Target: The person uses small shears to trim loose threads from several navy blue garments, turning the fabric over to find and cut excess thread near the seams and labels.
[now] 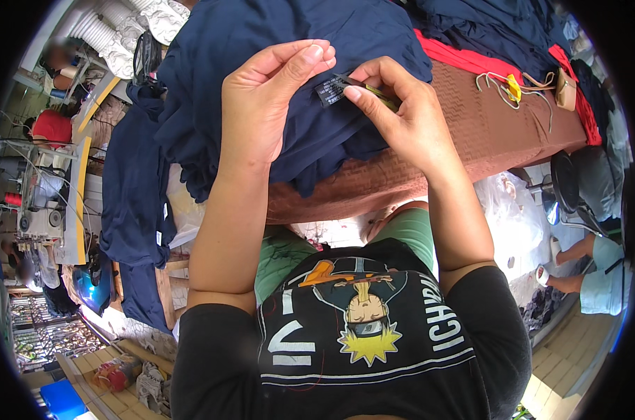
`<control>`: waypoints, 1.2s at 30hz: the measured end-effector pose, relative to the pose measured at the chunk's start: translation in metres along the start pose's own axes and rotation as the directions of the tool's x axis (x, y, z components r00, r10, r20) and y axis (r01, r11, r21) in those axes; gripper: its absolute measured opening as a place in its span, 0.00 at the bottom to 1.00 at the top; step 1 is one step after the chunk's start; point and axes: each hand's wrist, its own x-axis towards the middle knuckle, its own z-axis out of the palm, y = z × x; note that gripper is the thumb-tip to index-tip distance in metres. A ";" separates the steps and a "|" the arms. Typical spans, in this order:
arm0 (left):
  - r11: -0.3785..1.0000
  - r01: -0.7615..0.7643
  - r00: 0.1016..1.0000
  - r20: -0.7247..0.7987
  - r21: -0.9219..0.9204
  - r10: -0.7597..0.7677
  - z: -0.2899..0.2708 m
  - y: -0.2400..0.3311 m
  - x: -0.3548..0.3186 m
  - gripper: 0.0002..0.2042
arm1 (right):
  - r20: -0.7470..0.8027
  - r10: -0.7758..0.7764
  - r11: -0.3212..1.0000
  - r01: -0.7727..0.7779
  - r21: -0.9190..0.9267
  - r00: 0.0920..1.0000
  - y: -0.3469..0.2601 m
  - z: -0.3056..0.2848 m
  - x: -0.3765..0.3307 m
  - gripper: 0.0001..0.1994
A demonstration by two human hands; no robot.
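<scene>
A large heap of navy blue cloth (pixel 289 31) lies in front of me. Over it, my left hand (pixel 275 77) is raised with thumb and fingertips pinched together; whatever they hold, if anything, is too small to make out. Close beside it, my right hand (pixel 398 101) is closed around slim, dark thread snips (pixel 382 96) with a yellowish edge, mostly covered by the fingers. A small black label (pixel 330 92) with white print shows at my right thumb tip, against the navy cloth. Whether the thumb pinches the label or only touches it, I cannot tell.
Brown textured cloth (pixel 471 126) covers the surface under the heap. At right lie a red strip (pixel 464 54), pale cords with a yellow piece (pixel 514 87) and a tan block (pixel 565 89). Sewing machines (pixel 41 222) stand at left. Another person's legs (pixel 569 280) show at right.
</scene>
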 end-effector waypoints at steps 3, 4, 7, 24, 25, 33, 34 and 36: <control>0.999 0.016 1.000 -0.006 -0.035 -0.016 0.003 0.002 0.000 0.09 | -0.035 -0.047 0.992 0.042 -0.116 0.998 0.002 0.000 0.002 0.14; 0.999 0.022 1.000 -0.008 -0.033 -0.022 0.003 0.003 -0.001 0.09 | -0.040 -0.051 0.991 0.045 -0.128 0.998 0.002 0.001 0.002 0.13; 1.000 0.023 1.000 0.000 -0.010 -0.023 0.004 0.003 -0.002 0.09 | -0.057 -0.069 0.983 0.058 -0.177 0.996 0.002 0.002 0.002 0.12; 0.938 -0.340 0.615 0.771 0.068 0.167 -0.024 0.054 -0.005 0.29 | -0.065 -0.205 0.867 0.150 -0.475 0.977 -0.010 -0.011 0.002 0.09; 0.933 -0.359 0.546 0.805 -0.026 0.232 -0.028 0.062 -0.009 0.31 | -0.072 -0.189 0.908 0.147 -0.393 0.979 -0.009 -0.017 0.002 0.09; 0.520 -0.481 0.877 0.392 0.706 0.280 -0.031 0.021 -0.016 0.16 | 0.038 -0.315 0.932 0.317 -0.178 0.948 0.014 -0.004 0.011 0.11; 0.469 -0.462 0.886 0.370 0.753 0.279 -0.028 0.013 -0.015 0.17 | 0.029 -0.257 0.955 0.258 -0.143 0.966 0.012 -0.003 0.016 0.09; 0.457 -0.397 0.913 0.292 0.796 0.285 -0.024 0.000 -0.011 0.17 | -0.040 -0.294 0.955 0.295 0.023 0.955 0.022 0.002 0.033 0.09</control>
